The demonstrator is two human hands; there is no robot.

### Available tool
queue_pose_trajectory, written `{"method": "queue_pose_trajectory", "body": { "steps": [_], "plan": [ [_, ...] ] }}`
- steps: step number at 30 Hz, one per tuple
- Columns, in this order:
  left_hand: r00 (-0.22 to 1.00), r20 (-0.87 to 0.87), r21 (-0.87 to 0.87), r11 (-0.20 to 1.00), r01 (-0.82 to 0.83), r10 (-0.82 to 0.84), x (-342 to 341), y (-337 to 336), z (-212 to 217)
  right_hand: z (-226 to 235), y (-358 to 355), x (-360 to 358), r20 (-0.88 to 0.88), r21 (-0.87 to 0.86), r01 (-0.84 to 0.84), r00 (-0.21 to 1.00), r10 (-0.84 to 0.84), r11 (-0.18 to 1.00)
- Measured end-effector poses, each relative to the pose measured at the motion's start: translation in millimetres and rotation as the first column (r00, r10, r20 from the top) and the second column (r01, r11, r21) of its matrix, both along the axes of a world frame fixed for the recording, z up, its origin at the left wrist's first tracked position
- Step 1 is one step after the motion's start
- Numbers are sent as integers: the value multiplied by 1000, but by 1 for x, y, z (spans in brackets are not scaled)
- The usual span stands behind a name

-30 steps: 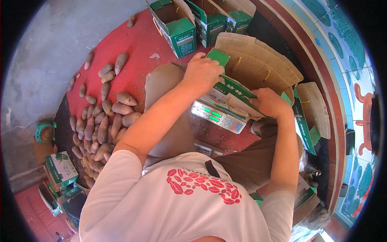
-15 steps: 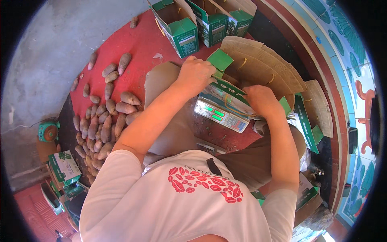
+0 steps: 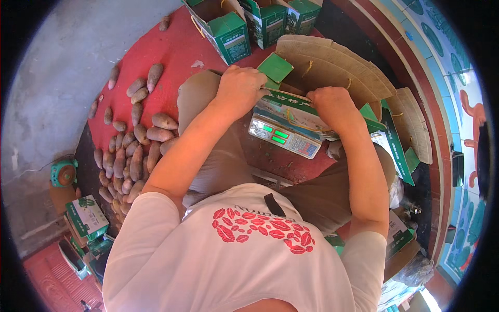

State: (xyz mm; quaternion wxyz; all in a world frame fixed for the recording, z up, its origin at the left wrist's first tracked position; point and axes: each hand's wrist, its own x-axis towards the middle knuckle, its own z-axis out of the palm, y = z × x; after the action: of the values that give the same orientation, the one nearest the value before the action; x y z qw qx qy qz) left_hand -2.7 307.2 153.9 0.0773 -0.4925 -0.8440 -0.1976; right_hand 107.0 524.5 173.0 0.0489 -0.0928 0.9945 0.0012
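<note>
A person in a white printed shirt bends over a green-and-white cardboard carton (image 3: 291, 106) resting on an electronic scale (image 3: 283, 136), both set on a red mat (image 3: 176, 47) between the knees. The left hand (image 3: 240, 88) lies curled over the carton's near-left corner, fingers folded down on its green flap (image 3: 275, 66); the right hand (image 3: 332, 106) is closed on the carton's right end, though whether it pinches the yellow strap (image 3: 299, 125) cannot be told. Both forearms reach forward from the shoulders, elbows bent, wrists turned downward. The carton looks stiff but crushable — likely heavy if filled — and is best gripped by its corners or under its base, not by loose flaps. A heap of sweet potatoes (image 3: 132, 151) lies to the left on the mat; flattened brown cardboard sheets (image 3: 332, 62) fan out behind the scale, and open green boxes (image 3: 228, 28) stand beyond.
</note>
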Motion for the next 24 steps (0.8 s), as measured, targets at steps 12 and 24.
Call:
{"method": "queue_pose_trajectory", "body": {
  "steps": [12, 24],
  "plan": [
    [999, -50, 21, 1000, -6, 7, 8, 2, 2, 14, -5, 13, 180, -69, 80, 981, -66, 994],
    [986, -114, 321, 944, -82, 124, 6, -9, 31, 28, 13, 19, 220, -563, 163, 975, -43, 810]
  ]
}}
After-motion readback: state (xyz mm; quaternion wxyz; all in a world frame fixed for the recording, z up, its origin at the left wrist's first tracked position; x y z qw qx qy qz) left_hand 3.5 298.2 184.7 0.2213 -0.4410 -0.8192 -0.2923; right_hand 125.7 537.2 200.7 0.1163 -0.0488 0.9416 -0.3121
